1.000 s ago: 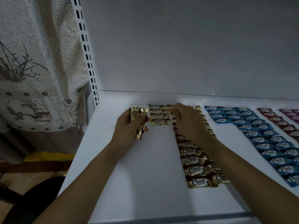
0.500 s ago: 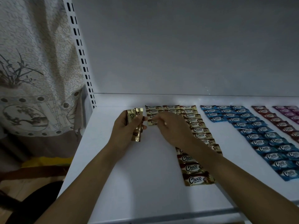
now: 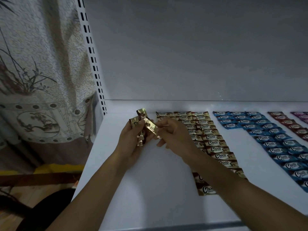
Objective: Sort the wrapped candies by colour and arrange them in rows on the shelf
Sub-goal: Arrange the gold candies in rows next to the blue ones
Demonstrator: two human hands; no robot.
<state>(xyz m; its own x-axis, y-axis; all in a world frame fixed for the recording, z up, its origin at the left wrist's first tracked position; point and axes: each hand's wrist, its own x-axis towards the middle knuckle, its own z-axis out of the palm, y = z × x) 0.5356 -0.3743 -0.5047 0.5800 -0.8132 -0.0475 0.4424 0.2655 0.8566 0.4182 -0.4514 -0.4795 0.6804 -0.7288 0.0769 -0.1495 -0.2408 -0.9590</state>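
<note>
- Shelf: white. Both forearms cross its front edge and reach towards the middle.
- Gold rows: three columns of gold-and-brown "Choco" wrappers run from near the front edge to the back edge, right of centre. The right forearm covers part of them. The leftmost column shows only a few pieces at the back edge.
- Left hand: held above the shelf, left of the gold rows. Its fingers are curled round a bundle of gold candies, which stand roughly upright, their tops above the hand.
- Right hand: just beside the left hand, over the back part of the gold rows. Its fingers pinch the right end of a single gold candy.
- The single gold candy lies tilted between the two hands, off the shelf, its other end against the bundle.
- Blue rows: right of the gold rows, apart from them.
- Dark red row and purple candies: towards the right back corner, cut off by the picture edge.
- Slotted upright at the left back corner; patterned curtain beyond it.
</note>
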